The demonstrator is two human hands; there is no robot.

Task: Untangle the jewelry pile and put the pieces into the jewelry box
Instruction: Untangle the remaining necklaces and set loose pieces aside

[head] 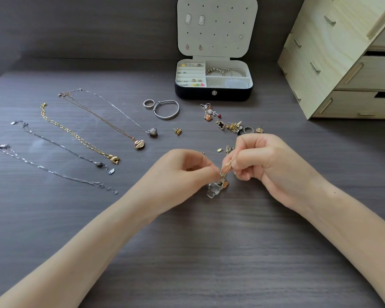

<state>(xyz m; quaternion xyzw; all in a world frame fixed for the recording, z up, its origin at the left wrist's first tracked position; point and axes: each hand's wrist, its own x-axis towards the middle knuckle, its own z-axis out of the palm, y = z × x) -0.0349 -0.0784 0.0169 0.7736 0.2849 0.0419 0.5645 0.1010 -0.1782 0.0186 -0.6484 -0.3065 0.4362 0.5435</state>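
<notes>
Jewelry pile (230, 125), a loose scatter of earrings and rings, sits on a dark grey wood-grain tabletop (209, 252), between my hands and the jewelry box (213, 93). The box stands open at the back against a grey wall, with its lid upright. A pale plywood drawer unit (342, 70) stands to its right.

My left hand (182, 172) and right hand (269, 165) nearly meet near the middle of the table. Each pinches the tangled chain (226, 166) between thumb and curled fingertips. It is fine and gold, and a clear faceted pendant (212, 190) hangs from it beside a small rose-gold disc.

To my left, five necklaces (80, 138) lie stretched out side by side, in silver, gold links and rose gold. A silver bangle (166, 110) and a ring (148, 103) lie near the box, which is black outside and cream-lined within.
</notes>
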